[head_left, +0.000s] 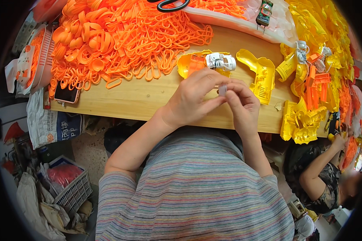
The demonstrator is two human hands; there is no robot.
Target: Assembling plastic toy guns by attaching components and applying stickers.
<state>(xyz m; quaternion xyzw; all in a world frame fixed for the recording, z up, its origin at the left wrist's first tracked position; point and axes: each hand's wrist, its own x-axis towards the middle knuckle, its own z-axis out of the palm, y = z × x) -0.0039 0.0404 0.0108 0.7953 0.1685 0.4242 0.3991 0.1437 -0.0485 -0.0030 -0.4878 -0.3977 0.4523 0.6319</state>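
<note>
Between the fingertips of both hands is a small translucent whitish plastic piece [222,90], held just above the wooden table near its front edge. My left hand [191,96] is closed on it in a pinch from the left. My right hand [244,105] pinches it from the other side, fingers curled. Right behind my hands lies a yellow toy shell half [184,66], holding an orange part [197,63] and a white motor unit [223,62]; my left hand partly covers it. Its lookalike, an L-shaped yellow shell half [264,78], lies to the right with its ribbed inside upward.
A big heap of orange plastic loops and rings [136,36] covers the table's left back. Scissors [171,5], a pale tray [245,26] and a small circuit unit [264,14] lie behind. Yellow shells [303,120] pile up at right, where a co-worker's arm [321,166] shows. A phone [66,93] rests front left.
</note>
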